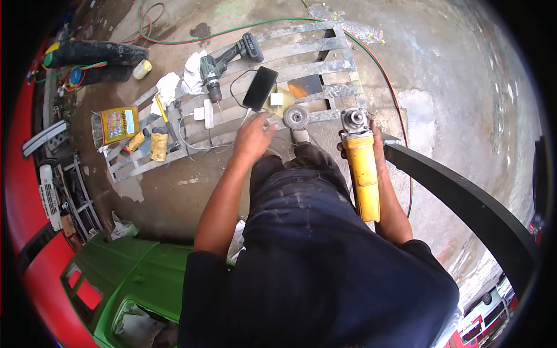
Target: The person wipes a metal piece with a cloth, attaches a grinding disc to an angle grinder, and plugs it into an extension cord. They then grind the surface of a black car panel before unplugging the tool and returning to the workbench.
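Note:
My right hand is wrapped round the head end of a yellow angle grinder. The grinder's spindle faces up, with no disc on it. A round grey grinding disc lies at the near edge of a slatted metal rack. Just left of that disc, my left hand reaches over the rack's edge, fingers apart and holding nothing that I can see. Beyond its fingertips lies a black phone with a white cable, beside a white charger cube.
A cordless drill, a white power strip, a yellow-handled tool, cans and a thinner tin occupy the rack's left. A black beam juts in at right. Hoses cross the floor. A green vehicle body stands lower left.

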`<action>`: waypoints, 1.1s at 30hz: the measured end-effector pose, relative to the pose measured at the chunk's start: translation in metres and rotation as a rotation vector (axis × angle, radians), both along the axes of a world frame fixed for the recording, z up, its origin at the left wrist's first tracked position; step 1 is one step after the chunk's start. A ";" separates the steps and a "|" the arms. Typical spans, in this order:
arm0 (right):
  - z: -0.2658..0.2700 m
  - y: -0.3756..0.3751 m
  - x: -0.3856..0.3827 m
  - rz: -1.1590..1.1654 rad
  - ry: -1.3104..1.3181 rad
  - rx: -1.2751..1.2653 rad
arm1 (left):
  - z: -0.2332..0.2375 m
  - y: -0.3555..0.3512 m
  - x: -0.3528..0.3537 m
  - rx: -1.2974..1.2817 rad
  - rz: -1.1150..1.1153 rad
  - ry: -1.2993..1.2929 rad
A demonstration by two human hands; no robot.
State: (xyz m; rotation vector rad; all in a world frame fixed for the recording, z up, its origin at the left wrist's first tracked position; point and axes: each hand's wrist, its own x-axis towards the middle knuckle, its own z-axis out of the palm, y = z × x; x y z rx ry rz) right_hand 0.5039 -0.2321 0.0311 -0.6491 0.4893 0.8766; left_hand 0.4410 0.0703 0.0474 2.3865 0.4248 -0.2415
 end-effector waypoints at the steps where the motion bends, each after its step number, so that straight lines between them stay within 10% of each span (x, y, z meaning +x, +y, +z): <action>1: 0.004 -0.007 -0.002 -0.047 -0.028 0.025 | -0.020 -0.007 0.003 0.047 -0.108 0.036; 11: 0.010 -0.026 -0.030 -0.052 0.106 0.037 | -0.121 -0.052 0.049 0.406 -0.386 0.155; 24: 0.003 -0.025 -0.023 -0.028 0.147 -0.080 | -0.080 -0.032 0.056 0.328 -0.475 0.207; 33: 0.018 0.024 0.008 0.159 0.112 0.159 | 0.076 0.004 0.025 -0.942 0.204 0.033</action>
